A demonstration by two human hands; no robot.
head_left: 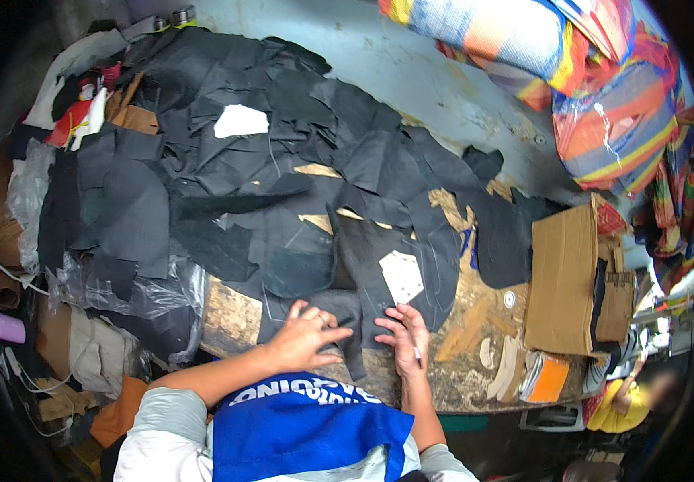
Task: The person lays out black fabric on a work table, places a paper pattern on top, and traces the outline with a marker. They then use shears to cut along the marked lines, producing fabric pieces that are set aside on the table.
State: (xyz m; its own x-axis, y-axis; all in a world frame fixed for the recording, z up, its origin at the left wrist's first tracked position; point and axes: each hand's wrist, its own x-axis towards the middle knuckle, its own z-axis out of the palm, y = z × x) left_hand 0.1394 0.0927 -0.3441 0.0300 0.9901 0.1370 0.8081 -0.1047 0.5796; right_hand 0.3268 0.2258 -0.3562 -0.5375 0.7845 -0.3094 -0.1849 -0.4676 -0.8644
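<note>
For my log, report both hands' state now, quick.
Left hand: open, fingers spread at the black sheets, nothing seen held.
Right hand: fingers partly curled, holding a slim pen-like tool.

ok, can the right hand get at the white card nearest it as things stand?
Likely yes: the card lies on black material just beyond the right hand, nothing covering it. The pen in that hand might hamper its grip.

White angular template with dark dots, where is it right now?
The white template lies right of centre in the head view, on black sheet material, just beyond the right hand.
</note>
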